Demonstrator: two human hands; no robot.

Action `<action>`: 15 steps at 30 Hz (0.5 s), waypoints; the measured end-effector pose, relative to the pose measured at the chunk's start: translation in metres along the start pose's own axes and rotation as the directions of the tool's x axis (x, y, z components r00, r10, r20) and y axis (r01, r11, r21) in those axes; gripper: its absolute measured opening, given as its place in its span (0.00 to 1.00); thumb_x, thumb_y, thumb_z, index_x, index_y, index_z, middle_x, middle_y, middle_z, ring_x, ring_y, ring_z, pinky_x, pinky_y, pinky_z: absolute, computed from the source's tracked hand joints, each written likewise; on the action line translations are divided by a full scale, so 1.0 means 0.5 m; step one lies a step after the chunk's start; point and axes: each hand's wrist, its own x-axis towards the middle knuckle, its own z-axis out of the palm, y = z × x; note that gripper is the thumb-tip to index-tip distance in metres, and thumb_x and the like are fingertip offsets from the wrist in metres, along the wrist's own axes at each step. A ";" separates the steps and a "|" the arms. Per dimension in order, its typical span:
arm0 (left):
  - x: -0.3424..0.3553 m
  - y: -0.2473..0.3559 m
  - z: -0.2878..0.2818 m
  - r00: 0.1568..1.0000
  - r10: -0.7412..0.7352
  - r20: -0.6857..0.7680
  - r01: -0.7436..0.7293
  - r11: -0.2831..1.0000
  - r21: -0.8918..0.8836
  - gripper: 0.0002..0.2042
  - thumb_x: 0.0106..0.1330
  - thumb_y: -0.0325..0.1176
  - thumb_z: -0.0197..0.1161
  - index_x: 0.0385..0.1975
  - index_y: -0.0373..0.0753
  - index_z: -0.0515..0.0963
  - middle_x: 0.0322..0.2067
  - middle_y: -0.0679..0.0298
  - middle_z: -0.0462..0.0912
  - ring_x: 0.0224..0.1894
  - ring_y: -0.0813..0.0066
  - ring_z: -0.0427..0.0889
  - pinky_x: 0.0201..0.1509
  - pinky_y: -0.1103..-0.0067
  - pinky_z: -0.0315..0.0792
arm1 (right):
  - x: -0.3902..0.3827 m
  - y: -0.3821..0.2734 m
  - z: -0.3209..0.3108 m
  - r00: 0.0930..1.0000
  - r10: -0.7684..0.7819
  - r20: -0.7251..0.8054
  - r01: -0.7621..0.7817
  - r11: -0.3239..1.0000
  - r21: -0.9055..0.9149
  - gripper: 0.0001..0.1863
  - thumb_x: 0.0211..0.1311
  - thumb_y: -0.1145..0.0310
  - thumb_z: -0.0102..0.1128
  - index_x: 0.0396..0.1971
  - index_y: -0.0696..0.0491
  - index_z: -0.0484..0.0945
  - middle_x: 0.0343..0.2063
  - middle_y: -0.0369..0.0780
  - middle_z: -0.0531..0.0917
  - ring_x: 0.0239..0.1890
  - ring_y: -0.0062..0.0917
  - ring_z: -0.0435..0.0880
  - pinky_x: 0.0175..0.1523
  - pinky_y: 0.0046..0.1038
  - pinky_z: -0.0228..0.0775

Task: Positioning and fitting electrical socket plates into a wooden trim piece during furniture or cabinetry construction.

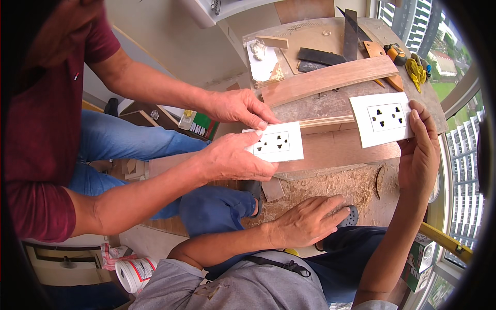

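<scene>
My right hand (419, 135), raised at the right, grips a white double wall socket (366, 135) by its right edge, thumb on the front. My left hand (310, 222) hovers low in the middle above the dusty floor, fingers stretched out loosely and holding nothing. A co-worker in a dark red shirt, on the left, holds a second white double socket (293, 150) with both hands (235, 155). The two sockets face up side by side, a gap between them.
A workbench (325, 106) carries a plywood strip (330, 77), black flat pieces (321, 56), a tape measure (395, 54) and yellow gloves (416, 71). Wood shavings (330, 192) cover the floor. A yellow spirit level (447, 243) leans by the window; a white tub (135, 274) stands lower left.
</scene>
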 end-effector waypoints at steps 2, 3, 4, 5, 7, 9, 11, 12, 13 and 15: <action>0.000 0.000 -0.001 1.000 0.001 0.002 -0.001 1.000 0.002 0.27 0.60 0.31 0.73 0.61 0.33 0.76 0.60 0.48 0.71 0.51 0.53 0.81 0.56 0.64 0.79 | 0.000 0.001 -0.001 1.000 -0.002 0.003 0.002 1.000 -0.004 0.13 0.75 0.69 0.60 0.53 0.57 0.82 0.42 0.36 0.87 0.41 0.16 0.88 0.46 0.21 0.84; 0.000 0.000 -0.002 1.000 0.001 0.004 -0.001 1.000 0.005 0.27 0.60 0.31 0.73 0.61 0.32 0.76 0.60 0.48 0.71 0.51 0.53 0.81 0.56 0.64 0.79 | 0.000 0.001 -0.001 1.000 -0.003 0.006 0.003 1.000 -0.008 0.13 0.75 0.69 0.60 0.53 0.57 0.82 0.42 0.36 0.87 0.41 0.16 0.88 0.46 0.20 0.84; 0.000 0.000 -0.003 1.000 0.002 0.003 -0.002 1.000 0.005 0.27 0.60 0.31 0.73 0.61 0.32 0.76 0.60 0.48 0.71 0.51 0.53 0.81 0.56 0.64 0.79 | 0.000 0.001 -0.001 1.000 -0.004 0.006 0.004 1.000 -0.009 0.13 0.75 0.69 0.60 0.53 0.57 0.82 0.42 0.36 0.87 0.41 0.16 0.88 0.46 0.20 0.84; 0.000 0.000 -0.003 1.000 0.000 0.007 0.000 1.000 0.005 0.27 0.60 0.31 0.73 0.61 0.32 0.76 0.60 0.48 0.71 0.51 0.53 0.81 0.56 0.64 0.79 | 0.000 0.001 -0.001 1.000 -0.005 0.005 0.005 1.000 -0.010 0.13 0.75 0.69 0.61 0.53 0.57 0.82 0.42 0.36 0.87 0.41 0.15 0.88 0.46 0.20 0.84; 0.000 0.000 -0.003 1.000 -0.001 0.012 0.001 1.000 0.005 0.27 0.61 0.31 0.73 0.61 0.32 0.75 0.60 0.48 0.71 0.51 0.53 0.81 0.56 0.64 0.79 | -0.001 0.001 0.000 1.000 -0.006 0.004 0.006 1.000 -0.011 0.13 0.75 0.69 0.61 0.53 0.57 0.82 0.42 0.36 0.87 0.41 0.15 0.88 0.46 0.20 0.84; -0.001 -0.001 -0.003 1.000 0.005 0.008 -0.005 1.000 0.008 0.28 0.61 0.31 0.73 0.61 0.32 0.75 0.60 0.48 0.70 0.51 0.52 0.81 0.56 0.63 0.79 | -0.002 0.000 0.004 1.000 -0.002 -0.003 0.001 1.000 -0.003 0.13 0.75 0.69 0.61 0.54 0.57 0.81 0.42 0.36 0.87 0.41 0.15 0.88 0.46 0.20 0.83; -0.001 -0.002 -0.003 1.000 0.005 0.011 -0.006 1.000 0.006 0.28 0.61 0.31 0.73 0.61 0.32 0.75 0.60 0.47 0.70 0.51 0.52 0.81 0.56 0.63 0.79 | -0.002 0.000 0.003 1.000 -0.005 0.003 0.005 1.000 -0.007 0.13 0.75 0.69 0.61 0.54 0.57 0.81 0.42 0.36 0.87 0.41 0.15 0.88 0.45 0.20 0.83; -0.001 -0.001 -0.003 1.000 0.006 0.015 -0.006 1.000 0.003 0.28 0.61 0.31 0.73 0.61 0.32 0.75 0.60 0.47 0.70 0.51 0.51 0.81 0.56 0.63 0.79 | -0.001 0.000 0.001 1.000 -0.008 0.008 0.008 1.000 -0.011 0.13 0.75 0.69 0.61 0.54 0.57 0.81 0.42 0.36 0.87 0.41 0.15 0.88 0.45 0.20 0.83; 0.000 -0.001 -0.003 1.000 0.006 0.015 -0.006 1.000 0.003 0.28 0.61 0.31 0.73 0.61 0.32 0.75 0.60 0.47 0.70 0.51 0.51 0.81 0.56 0.63 0.79 | 0.001 0.002 -0.005 1.000 -0.008 0.008 0.008 1.000 -0.010 0.13 0.75 0.69 0.61 0.54 0.57 0.81 0.42 0.36 0.87 0.41 0.15 0.88 0.45 0.20 0.83; 0.000 0.000 -0.003 1.000 0.005 0.020 -0.005 1.000 0.008 0.28 0.61 0.31 0.73 0.61 0.32 0.75 0.60 0.47 0.70 0.51 0.52 0.81 0.56 0.63 0.79 | 0.005 0.005 -0.018 0.998 0.003 0.059 -0.003 1.000 0.005 0.15 0.75 0.68 0.62 0.56 0.57 0.81 0.45 0.37 0.88 0.45 0.17 0.88 0.50 0.22 0.84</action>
